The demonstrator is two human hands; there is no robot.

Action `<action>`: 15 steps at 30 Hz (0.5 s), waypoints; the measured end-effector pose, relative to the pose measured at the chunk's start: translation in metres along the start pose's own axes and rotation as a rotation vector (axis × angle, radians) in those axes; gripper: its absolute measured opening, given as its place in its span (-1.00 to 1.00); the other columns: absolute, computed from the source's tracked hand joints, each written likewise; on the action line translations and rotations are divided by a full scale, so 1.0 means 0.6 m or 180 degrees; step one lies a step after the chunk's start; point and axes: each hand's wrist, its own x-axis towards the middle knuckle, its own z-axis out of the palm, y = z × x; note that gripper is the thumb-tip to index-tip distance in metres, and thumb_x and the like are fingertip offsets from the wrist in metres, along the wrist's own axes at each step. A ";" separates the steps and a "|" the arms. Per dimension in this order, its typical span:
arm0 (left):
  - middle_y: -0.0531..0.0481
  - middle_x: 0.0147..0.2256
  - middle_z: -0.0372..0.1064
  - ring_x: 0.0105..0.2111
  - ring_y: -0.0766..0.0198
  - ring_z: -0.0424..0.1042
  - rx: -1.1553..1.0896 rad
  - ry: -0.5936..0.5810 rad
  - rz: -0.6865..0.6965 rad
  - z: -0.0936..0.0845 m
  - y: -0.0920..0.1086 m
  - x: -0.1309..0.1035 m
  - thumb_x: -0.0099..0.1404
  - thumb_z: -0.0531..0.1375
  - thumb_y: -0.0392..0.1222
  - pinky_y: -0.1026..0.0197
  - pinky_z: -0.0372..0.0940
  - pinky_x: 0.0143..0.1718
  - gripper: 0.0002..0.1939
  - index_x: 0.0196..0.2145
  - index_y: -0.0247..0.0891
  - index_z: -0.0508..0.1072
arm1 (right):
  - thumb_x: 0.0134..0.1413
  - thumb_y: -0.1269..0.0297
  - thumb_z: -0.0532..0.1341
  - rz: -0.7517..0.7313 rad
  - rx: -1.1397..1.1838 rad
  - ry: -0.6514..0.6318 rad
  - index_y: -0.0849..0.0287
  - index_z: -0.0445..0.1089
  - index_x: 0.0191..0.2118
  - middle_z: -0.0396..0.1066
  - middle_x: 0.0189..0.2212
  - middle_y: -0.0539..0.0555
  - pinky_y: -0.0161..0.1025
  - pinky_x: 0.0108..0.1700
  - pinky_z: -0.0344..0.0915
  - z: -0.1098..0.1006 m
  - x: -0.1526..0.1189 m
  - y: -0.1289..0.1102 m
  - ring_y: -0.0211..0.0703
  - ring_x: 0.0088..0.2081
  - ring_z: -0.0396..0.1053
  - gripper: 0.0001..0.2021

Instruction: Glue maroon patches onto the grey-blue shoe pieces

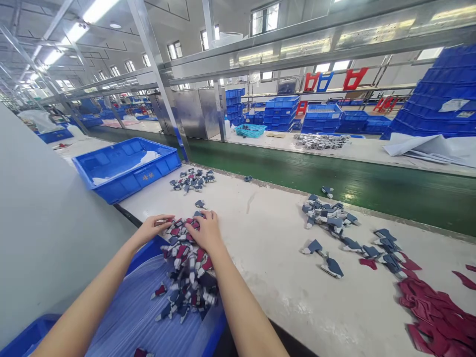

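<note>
A heap of small dark blue, maroon and whitish parts [186,243] spills over the near edge of the white table [271,233] into a blue crate [219,327] lined with clear plastic [126,302]. At the left side of the heap is my left hand [154,225], its fingers stretched towards the parts and touching them. My right hand [206,229] lies on the right side, fingers apart and curved over the parts. Neither hand is closed round a part. One loose dark blue part [200,204] sits just beyond my hands.
Similar parts lie in piles at the back left [192,179] and right [329,215]. Maroon flat pieces [435,307] cover the right front. A blue crate [130,163] stands on the table's left end. Beyond runs a green belt [278,161]; a metal post [159,74] rises beside it.
</note>
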 end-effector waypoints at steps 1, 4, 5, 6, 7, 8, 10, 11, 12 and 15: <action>-0.24 0.04 0.47 -0.04 -0.09 0.49 -0.0017 -0.0068 -0.0070 -0.006 0.001 0.001 0.09 0.23 0.28 0.07 0.42 -0.08 -0.35 -0.04 -0.28 0.53 | 0.23 -0.04 0.14 0.0016 0.0006 0.0025 0.14 0.46 0.04 0.29 0.14 0.19 -0.01 0.30 -0.04 0.003 0.004 -0.004 0.11 0.24 0.06 -0.56; -0.21 -0.14 0.57 -0.22 -0.05 0.56 -0.0017 -0.0343 -0.0191 -0.022 0.010 0.017 -0.02 0.31 0.16 0.04 0.47 -0.22 -0.42 -0.11 -0.26 0.56 | 0.30 0.02 0.05 0.0031 0.0003 0.0104 0.18 0.33 0.18 0.18 0.24 0.22 0.00 0.33 -0.10 -0.002 0.037 -0.001 0.08 0.30 -0.03 -0.53; -0.19 -0.21 0.59 -0.28 -0.03 0.57 0.0001 -0.0448 -0.0194 -0.026 0.016 0.026 -0.06 0.33 0.11 0.04 0.48 -0.26 -0.45 -0.14 -0.25 0.57 | 0.29 0.02 0.06 -0.0002 -0.0002 0.0088 0.16 0.30 0.20 0.11 0.29 0.20 0.03 0.34 -0.13 -0.006 0.052 0.004 0.10 0.34 -0.09 -0.52; -0.17 -0.27 0.60 -0.31 -0.02 0.57 0.0030 -0.0544 -0.0177 -0.029 0.022 0.036 -0.08 0.34 0.08 0.04 0.48 -0.29 -0.48 -0.17 -0.25 0.58 | 0.26 0.01 0.10 -0.0057 -0.0007 0.0029 0.12 0.28 0.22 0.05 0.33 0.17 0.06 0.34 -0.16 -0.009 0.067 0.010 0.12 0.36 -0.13 -0.51; -0.15 -0.32 0.60 -0.33 -0.02 0.57 0.0070 -0.0615 -0.0140 -0.031 0.030 0.047 -0.10 0.33 0.05 0.04 0.47 -0.29 -0.50 -0.20 -0.25 0.59 | 0.22 0.01 0.15 -0.0118 -0.0011 -0.0066 0.09 0.28 0.22 0.03 0.34 0.15 0.10 0.34 -0.16 -0.011 0.081 0.015 0.14 0.36 -0.13 -0.49; -0.14 -0.36 0.59 -0.33 -0.02 0.57 0.0118 -0.0645 -0.0086 -0.031 0.038 0.059 -0.09 0.32 0.05 0.04 0.47 -0.29 -0.52 -0.21 -0.26 0.59 | 0.18 0.00 0.19 -0.0176 -0.0016 -0.0185 0.09 0.30 0.20 0.06 0.33 0.16 0.14 0.33 -0.14 -0.011 0.092 0.020 0.16 0.35 -0.09 -0.48; -0.15 -0.36 0.59 -0.30 -0.03 0.56 0.0223 -0.0558 0.0054 -0.025 0.054 0.080 -0.02 0.28 0.11 0.01 0.45 -0.23 -0.47 -0.15 -0.27 0.57 | 0.14 0.01 0.23 -0.0313 -0.0017 -0.0412 0.11 0.35 0.15 0.19 0.27 0.18 0.16 0.31 -0.07 -0.006 0.102 0.025 0.15 0.31 0.05 -0.50; -0.17 -0.30 0.59 -0.25 -0.05 0.55 0.0265 -0.0455 0.0136 -0.020 0.061 0.087 0.02 0.24 0.16 0.00 0.44 -0.18 -0.43 -0.10 -0.27 0.55 | 0.14 0.04 0.23 -0.0394 -0.0009 -0.0491 0.11 0.38 0.12 0.25 0.24 0.17 0.12 0.30 -0.04 -0.001 0.100 0.024 0.11 0.29 0.11 -0.53; -0.20 -0.22 0.58 -0.17 -0.06 0.53 0.0292 -0.0341 0.0222 -0.012 0.067 0.092 0.06 0.20 0.21 -0.01 0.42 -0.12 -0.39 -0.06 -0.27 0.53 | 0.16 0.08 0.22 -0.0470 0.0005 -0.0531 0.12 0.40 0.10 0.29 0.21 0.17 0.05 0.30 -0.01 0.005 0.094 0.021 0.05 0.26 0.16 -0.57; -0.20 -0.01 0.50 0.04 -0.07 0.43 0.0290 -0.0121 0.0432 0.017 0.076 0.075 0.12 0.11 0.32 0.00 0.32 0.08 -0.35 -0.07 -0.23 0.53 | 0.21 0.14 0.18 -0.0581 0.0057 -0.0490 0.16 0.42 0.08 0.36 0.15 0.17 -0.11 0.26 0.10 0.025 0.055 0.000 -0.04 0.22 0.23 -0.63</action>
